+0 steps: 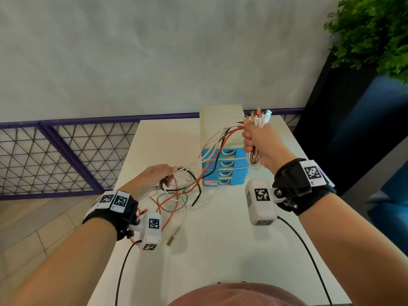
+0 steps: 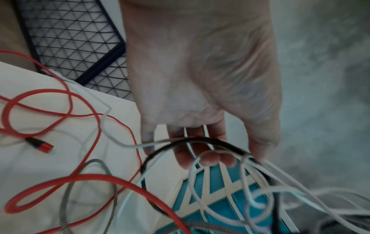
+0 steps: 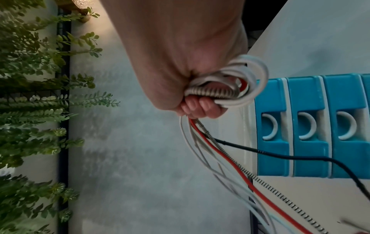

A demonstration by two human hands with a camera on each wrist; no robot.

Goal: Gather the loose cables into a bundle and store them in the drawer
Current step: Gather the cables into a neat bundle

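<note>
Several loose cables, white, red, black and braided, stretch between my two hands above the white table (image 1: pixel 220 239). My right hand (image 1: pixel 254 140) is raised in a fist round the folded bundle (image 3: pixel 224 91), and the plug ends (image 1: pixel 260 115) stick up out of it. Lower and to the left, my left hand (image 1: pixel 164 176) curls its fingers (image 2: pixel 208 156) round the white and black strands (image 2: pixel 200 140). Red cable loops (image 1: pixel 167 202), a grey braided loop (image 1: pixel 176 207) and a metal plug (image 1: pixel 171 240) lie on the table. The drawer unit (image 1: pixel 223 166) with blue drawers stands behind, all drawers closed.
A purple mesh railing (image 1: pixel 55 155) runs beyond the table's left and far edges. A green plant (image 1: pixel 373 29) in a dark planter stands at the right. Black wrist-camera leads (image 1: pixel 304 246) cross the table's front. A red plug (image 2: pixel 40 145) lies near the left edge.
</note>
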